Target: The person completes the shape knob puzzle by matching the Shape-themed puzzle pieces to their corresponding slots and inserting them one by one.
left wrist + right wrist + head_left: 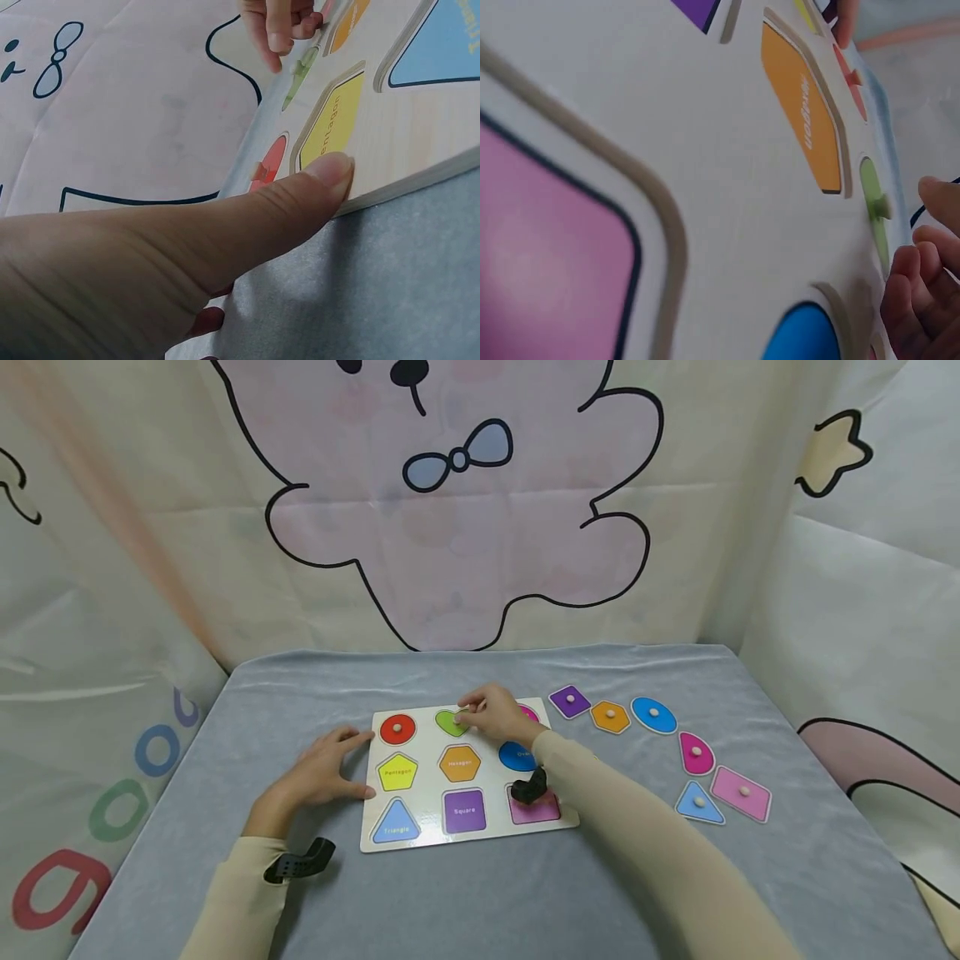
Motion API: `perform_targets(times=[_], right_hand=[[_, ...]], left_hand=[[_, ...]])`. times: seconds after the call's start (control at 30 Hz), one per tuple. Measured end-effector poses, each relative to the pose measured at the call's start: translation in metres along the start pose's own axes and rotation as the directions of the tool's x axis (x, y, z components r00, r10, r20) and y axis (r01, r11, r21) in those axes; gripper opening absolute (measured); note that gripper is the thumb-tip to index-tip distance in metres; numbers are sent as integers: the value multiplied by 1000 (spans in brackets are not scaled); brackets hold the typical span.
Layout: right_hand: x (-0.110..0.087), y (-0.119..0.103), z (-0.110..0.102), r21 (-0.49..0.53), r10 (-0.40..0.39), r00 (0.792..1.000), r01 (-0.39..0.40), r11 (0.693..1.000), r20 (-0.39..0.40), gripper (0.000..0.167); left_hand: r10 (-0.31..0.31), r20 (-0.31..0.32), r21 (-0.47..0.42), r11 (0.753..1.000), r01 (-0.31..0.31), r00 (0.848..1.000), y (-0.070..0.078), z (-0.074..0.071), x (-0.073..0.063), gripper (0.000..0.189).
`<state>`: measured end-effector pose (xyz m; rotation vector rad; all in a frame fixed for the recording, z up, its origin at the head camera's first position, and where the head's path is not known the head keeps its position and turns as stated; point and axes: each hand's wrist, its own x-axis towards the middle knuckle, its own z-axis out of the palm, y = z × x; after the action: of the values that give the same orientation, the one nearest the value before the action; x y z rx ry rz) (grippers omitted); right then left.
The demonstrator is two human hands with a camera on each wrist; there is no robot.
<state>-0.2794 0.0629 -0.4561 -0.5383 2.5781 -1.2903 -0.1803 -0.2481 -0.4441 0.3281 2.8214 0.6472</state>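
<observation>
Red circle (388,732) and green heart (447,720) are sitting in slots along the board's (431,793) far edge; six loose pieces (693,760) are waiting nearer the tabletop's (450,910) right edge. Right hand's (498,714) fingers are hovering empty, left hand's (318,770) spreading wide.

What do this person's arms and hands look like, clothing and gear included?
Both the left hand and right hand are bare, without gloves. The long sleeves are plain cream, and a dark, black-looking strap shows at each wrist.

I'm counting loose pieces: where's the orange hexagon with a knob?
In the head view, the orange hexagon piece lies on the cloth right of the board, between the purple square piece and the blue oval piece.
</observation>
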Motion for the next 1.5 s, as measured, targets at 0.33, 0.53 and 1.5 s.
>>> perform_targets(times=[0.33,0.53,1.5], right_hand=[[-19,-2,-31,10,-42,999,42,999,5,35],[-29,-4,-43,-45,-64,998,65,997,12,32],[-103,32,-85,-75,-60,998,58,995,-20,29]], left_hand=[[-8,2,1,1000,8,1000,2,-3,1,97],[-17,1,-4,1000,17,1000,1,-3,-2,98],[-27,5,-11,1000,27,1000,1,3,0,98]])
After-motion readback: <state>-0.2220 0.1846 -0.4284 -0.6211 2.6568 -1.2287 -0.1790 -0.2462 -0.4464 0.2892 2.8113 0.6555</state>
